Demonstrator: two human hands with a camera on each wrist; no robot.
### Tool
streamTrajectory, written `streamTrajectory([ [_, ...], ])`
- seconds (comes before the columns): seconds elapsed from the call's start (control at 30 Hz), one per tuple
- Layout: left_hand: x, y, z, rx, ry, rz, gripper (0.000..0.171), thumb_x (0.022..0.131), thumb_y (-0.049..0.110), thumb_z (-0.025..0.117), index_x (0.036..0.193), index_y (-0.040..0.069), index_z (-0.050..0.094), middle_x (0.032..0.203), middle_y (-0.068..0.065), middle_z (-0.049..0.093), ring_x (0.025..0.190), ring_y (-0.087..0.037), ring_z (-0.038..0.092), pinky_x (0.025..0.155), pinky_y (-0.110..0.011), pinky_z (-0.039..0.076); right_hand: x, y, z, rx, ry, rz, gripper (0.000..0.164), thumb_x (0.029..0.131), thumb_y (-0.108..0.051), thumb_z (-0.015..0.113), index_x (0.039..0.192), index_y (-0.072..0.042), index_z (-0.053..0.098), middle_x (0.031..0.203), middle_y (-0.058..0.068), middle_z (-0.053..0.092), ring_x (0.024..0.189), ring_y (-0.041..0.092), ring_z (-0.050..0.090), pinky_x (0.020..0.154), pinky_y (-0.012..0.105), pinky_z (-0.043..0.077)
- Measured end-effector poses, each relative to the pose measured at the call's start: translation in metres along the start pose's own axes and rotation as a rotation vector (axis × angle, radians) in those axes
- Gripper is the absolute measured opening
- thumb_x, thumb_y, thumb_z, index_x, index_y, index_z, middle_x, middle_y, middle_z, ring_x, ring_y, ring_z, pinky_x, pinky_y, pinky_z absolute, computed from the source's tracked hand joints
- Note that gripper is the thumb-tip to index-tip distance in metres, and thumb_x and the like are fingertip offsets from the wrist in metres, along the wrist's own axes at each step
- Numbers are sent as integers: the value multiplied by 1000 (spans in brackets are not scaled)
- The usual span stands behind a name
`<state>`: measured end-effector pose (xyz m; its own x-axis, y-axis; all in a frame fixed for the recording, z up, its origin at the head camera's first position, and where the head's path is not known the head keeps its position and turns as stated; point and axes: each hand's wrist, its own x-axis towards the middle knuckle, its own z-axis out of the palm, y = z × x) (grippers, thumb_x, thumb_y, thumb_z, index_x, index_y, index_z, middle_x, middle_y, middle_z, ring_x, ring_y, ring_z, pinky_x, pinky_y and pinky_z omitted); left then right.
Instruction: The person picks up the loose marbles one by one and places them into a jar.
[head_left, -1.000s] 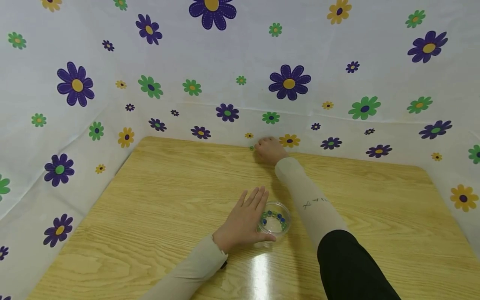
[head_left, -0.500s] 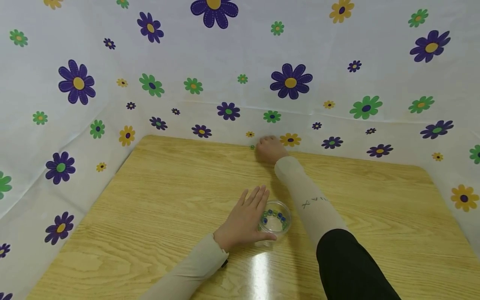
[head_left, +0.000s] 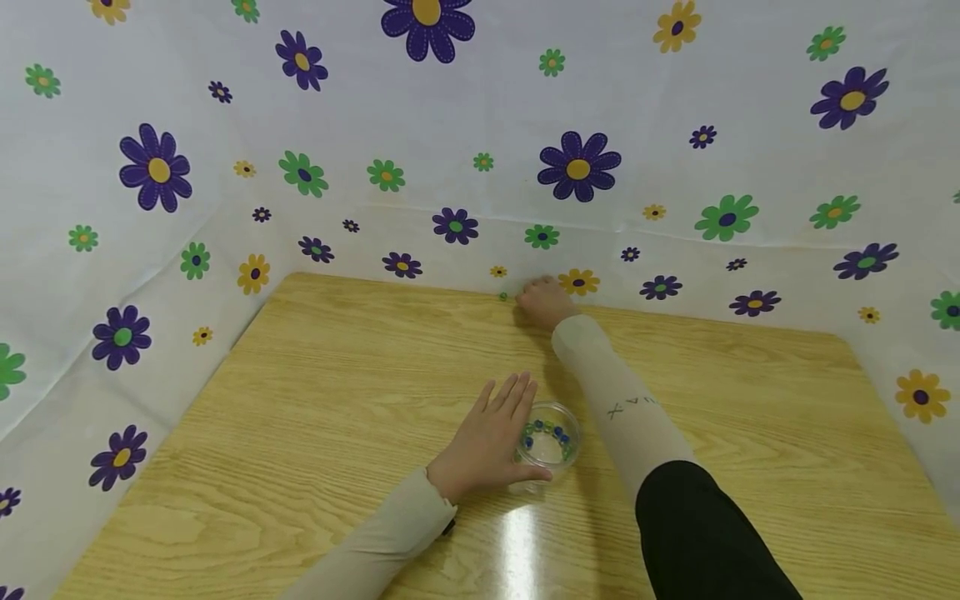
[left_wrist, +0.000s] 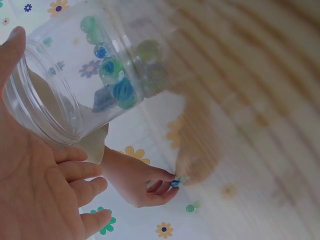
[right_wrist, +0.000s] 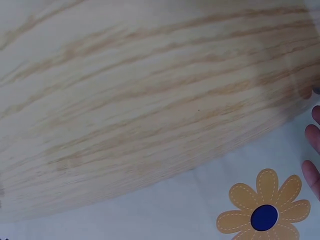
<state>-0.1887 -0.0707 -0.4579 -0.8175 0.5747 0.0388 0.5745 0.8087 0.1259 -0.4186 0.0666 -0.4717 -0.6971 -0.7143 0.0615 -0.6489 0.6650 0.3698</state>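
A clear plastic jar (head_left: 567,414) with several blue and green marbles (left_wrist: 111,70) inside stands on the table. My left hand (head_left: 483,442) rests at its left side with fingers extended and thumb spread around the near side. At the far edge of the table, against the cloth, my right hand (head_left: 546,302) pinches a blue marble (left_wrist: 174,183) between thumb and fingertips, as the left wrist view shows. A single green marble (head_left: 503,297) lies just left of that hand. Only the fingertips (right_wrist: 313,137) of my right hand enter the right wrist view.
A white cloth (head_left: 480,100) printed with flowers hangs behind and along the sides of the wood-grain table (head_left: 300,400). My right forearm reaches across the table, passing to the right of the jar.
My right hand has shifted slightly to the right, widening the gap to the green marble. My left hand and the jar have stayed in place.
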Motion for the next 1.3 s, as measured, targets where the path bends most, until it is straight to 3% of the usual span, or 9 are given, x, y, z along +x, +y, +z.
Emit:
streamTrajectory([
  [0.67, 0, -1, 2, -1, -4, -8, 113, 76, 75, 52, 151, 2, 11, 158, -16, 14, 147, -27, 15, 118, -47, 16, -11, 3, -6, 62, -28, -7, 14, 92, -11, 58, 99, -6, 68, 99, 8, 72, 92, 22, 67, 91, 40, 50],
  [0.93, 0, -1, 1, 16, -8, -10, 112, 75, 77, 51, 151, 2, 14, 158, -15, 14, 146, -27, 15, 117, -47, 17, -19, 7, -11, 71, -9, -16, 16, 91, -16, 61, 102, -6, 68, 102, 11, 70, 94, 26, 66, 89, 41, 51],
  [1.1, 0, -2, 2, 6, -4, -8, 112, 75, 76, 51, 151, 2, 14, 158, -15, 14, 146, -27, 15, 118, -48, 16, -26, 11, -16, 65, 6, -27, 17, 92, -12, 58, 107, -7, 67, 105, 11, 69, 100, 26, 65, 96, 45, 47],
  [1.3, 0, -2, 2, -5, -11, -7, 111, 76, 75, 52, 151, 2, 13, 158, -15, 13, 147, -27, 14, 118, -47, 15, -36, 12, -30, 119, 76, -19, 18, 91, -12, 60, 107, -8, 67, 104, 10, 69, 100, 27, 63, 95, 45, 47],
])
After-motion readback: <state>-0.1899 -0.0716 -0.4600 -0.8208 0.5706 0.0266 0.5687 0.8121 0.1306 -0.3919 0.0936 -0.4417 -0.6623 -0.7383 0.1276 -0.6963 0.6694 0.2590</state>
